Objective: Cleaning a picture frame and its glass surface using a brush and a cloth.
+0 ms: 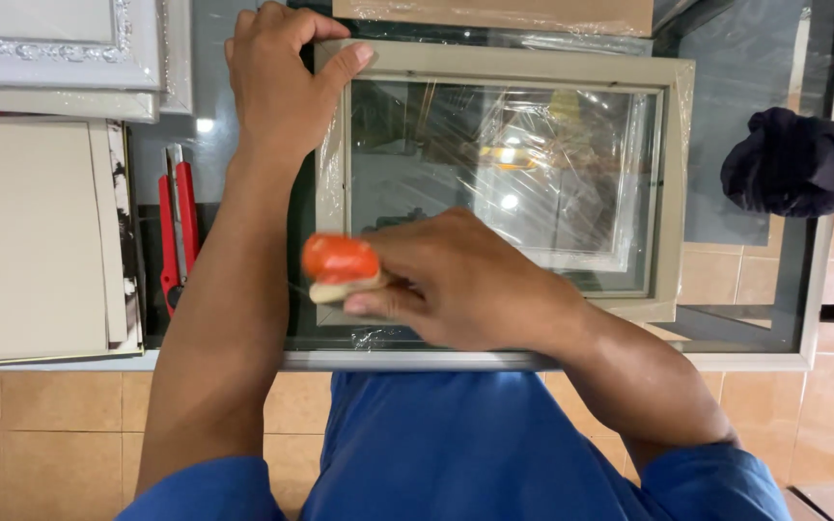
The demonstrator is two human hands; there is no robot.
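A beige picture frame wrapped in clear plastic film lies flat on a glass table. My left hand presses down on the frame's far left corner, thumb along its top edge. My right hand is closed around a small tool with an orange-red head and a pale handle, held at the frame's near left corner. Loose film bunches under that corner.
A red utility knife lies left of the frame. Flat boards and ornate white frames are stacked at the left. A dark cloth bundle sits at the right edge. Brown board lies beyond the frame.
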